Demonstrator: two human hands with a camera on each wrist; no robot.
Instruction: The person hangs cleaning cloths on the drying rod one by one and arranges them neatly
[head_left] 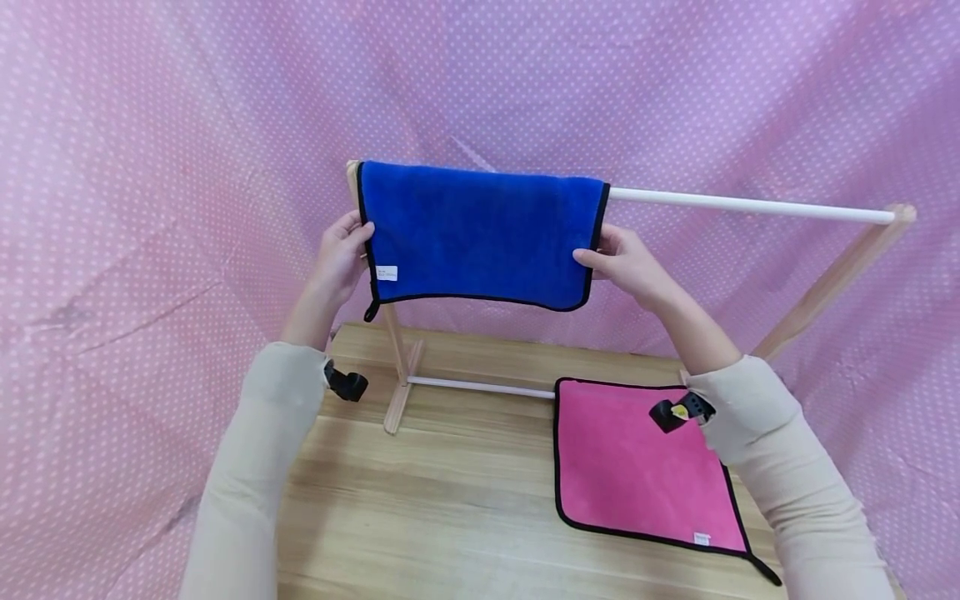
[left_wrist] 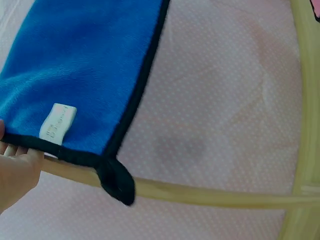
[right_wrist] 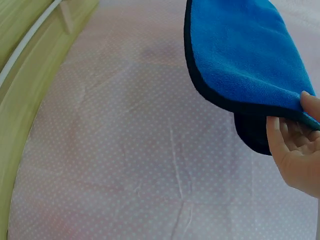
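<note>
A blue towel point(head_left: 480, 233) with black edging hangs folded over the top bar of a wooden rack, at the bar's left end. My left hand point(head_left: 347, 254) pinches its left edge, thumb in front and fingers behind, above the white tag point(head_left: 387, 272) and the black loop point(left_wrist: 117, 182) at the lower corner. On the opposite side my right hand point(head_left: 622, 258) pinches the right edge, with the thumb on the front face. In the right wrist view, a back layer of the towel point(right_wrist: 250, 132) shows below the front one.
The white bar point(head_left: 750, 204) runs on to the right rack post point(head_left: 836, 279). A pink towel point(head_left: 637, 458) with black edging lies flat on the wooden table point(head_left: 420, 500) at the right. A low white rod point(head_left: 480, 387) joins the rack's feet. Pink dotted cloth point(head_left: 150, 208) surrounds the table.
</note>
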